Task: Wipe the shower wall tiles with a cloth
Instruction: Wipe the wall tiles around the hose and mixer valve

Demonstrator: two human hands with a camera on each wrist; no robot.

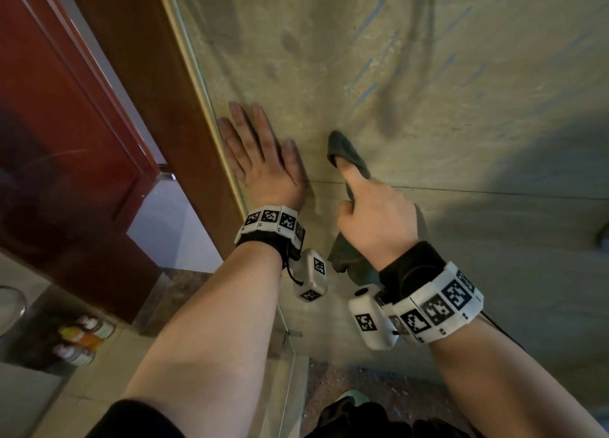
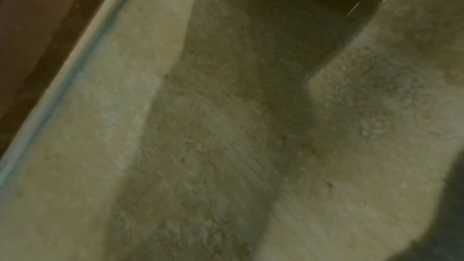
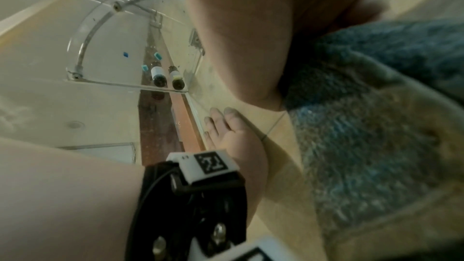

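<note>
Two hands are up on the shower wall (image 1: 428, 75). The left hand (image 1: 260, 154) lies flat with fingers straight, palm pressed to the tile just beside the glass edge strip (image 1: 197, 85), holding nothing. The right hand (image 1: 372, 213) has its fingers curled round a dark cloth (image 1: 346, 151), the forefinger stretched out along it and pinning the upper fold against the tile, close to the grout line (image 1: 494, 192). The rest of the cloth hangs out below the palm.

From where I stand the cloth looks soft, light and limp, a nubbly weave that would bunch and slip inside the fist. I'd say it wants gathering into a pad under the flat of the fingers, not one fingertip. The tile looks smooth, so it should slide easily.

Plenty is hard to make out. The left wrist view is only blurred tile and shadow, no fingers. The curled right fingers are hidden behind the hand. The wall's smears and dark streaks could be damp or shadow; I cannot tell. Some bottles (image 3: 168, 76) sit on a glass shelf (image 3: 105, 27) farther off.
</note>
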